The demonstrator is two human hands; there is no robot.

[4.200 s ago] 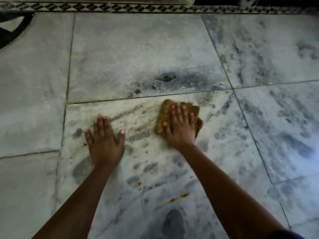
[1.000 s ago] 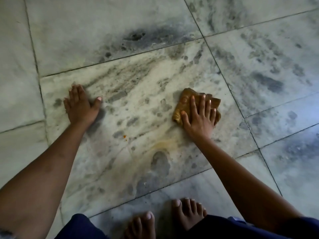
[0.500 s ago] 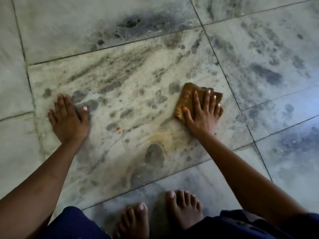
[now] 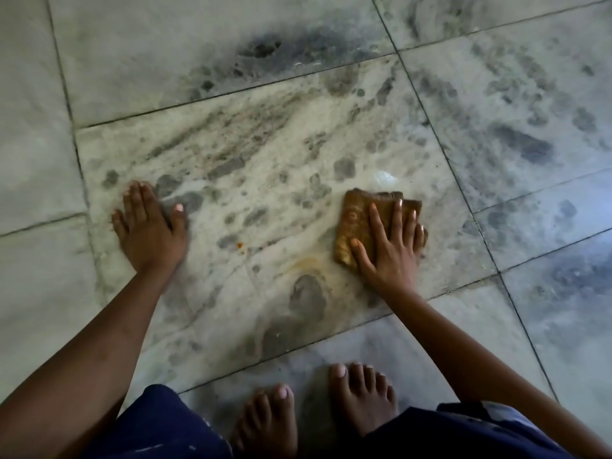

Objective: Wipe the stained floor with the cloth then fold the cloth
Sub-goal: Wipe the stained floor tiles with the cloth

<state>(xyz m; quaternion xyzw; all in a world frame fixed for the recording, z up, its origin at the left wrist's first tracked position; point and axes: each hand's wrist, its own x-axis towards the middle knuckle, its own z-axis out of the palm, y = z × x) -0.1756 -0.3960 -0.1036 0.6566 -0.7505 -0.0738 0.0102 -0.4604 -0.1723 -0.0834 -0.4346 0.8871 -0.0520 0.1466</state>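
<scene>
The person crouches low over the marble floor [image 4: 298, 154], both arms reaching forward and down. The right hand [image 4: 387, 246] lies flat on top of a brown cloth [image 4: 356, 220], fingers spread and pressing it against the tile; the cloth is bunched into a rough folded pad, and it sticks out beyond the fingertips and to the thumb side, while the palm's heel rests on bare floor just behind it. The left hand [image 4: 149, 233] is well apart from the cloth, on the same tile toward its left edge, palm down, fingers together and thumb angled out, holding nothing (it seems only to prop the body). Between the two hands the tile is mottled with grey patches and streaks, and a small orange speck [image 4: 240, 247] sits on it nearer the left hand. A faint yellowish smear [image 4: 308, 263] lies on the tile just beside the cloth's near corner. A darker sooty blotch [image 4: 261, 49] marks the next tile farther away. Two bare feet [image 4: 318, 405] stand on the near tile, with dark blue clothing [image 4: 159, 429] over the knees at the bottom edge.
</scene>
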